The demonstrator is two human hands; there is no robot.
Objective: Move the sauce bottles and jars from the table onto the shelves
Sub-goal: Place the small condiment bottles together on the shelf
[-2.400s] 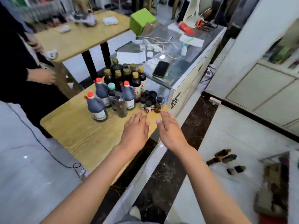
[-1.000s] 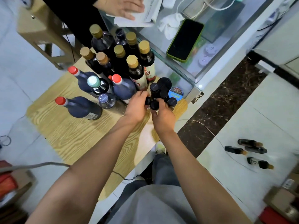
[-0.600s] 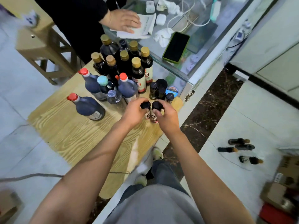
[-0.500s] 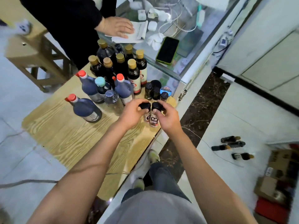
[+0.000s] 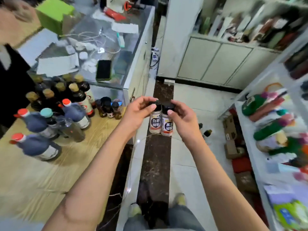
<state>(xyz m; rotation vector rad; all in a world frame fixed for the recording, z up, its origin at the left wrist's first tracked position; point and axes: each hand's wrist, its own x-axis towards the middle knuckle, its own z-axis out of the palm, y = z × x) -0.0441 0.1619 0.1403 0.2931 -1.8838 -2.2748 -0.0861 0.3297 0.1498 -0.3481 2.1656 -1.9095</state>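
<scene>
My left hand (image 5: 137,112) grips the black cap of a small white pepper jar (image 5: 155,122). Beside it my right hand (image 5: 182,117) grips the cap of a second small jar (image 5: 167,126). Both jars hang side by side in the air over the floor, right of the wooden table (image 5: 38,170). On the table stand several dark sauce bottles: blue ones with red caps (image 5: 35,146), gold-capped ones (image 5: 78,95) at the back, and small dark jars (image 5: 108,107) at the table's right edge. White shelves (image 5: 253,147) with blurred goods rise on the right.
A glass counter (image 5: 106,52) with a phone, papers and cables sits behind the table. A person in black stands at the far left. Small bottles (image 5: 205,131) lie on the floor near the shelves, with cardboard boxes (image 5: 230,147) under them. White cabinets are ahead.
Both hands took one small black-capped jar each from the table's right edge, lifted them and carried them right, off the table. The view swung toward the shelves.
</scene>
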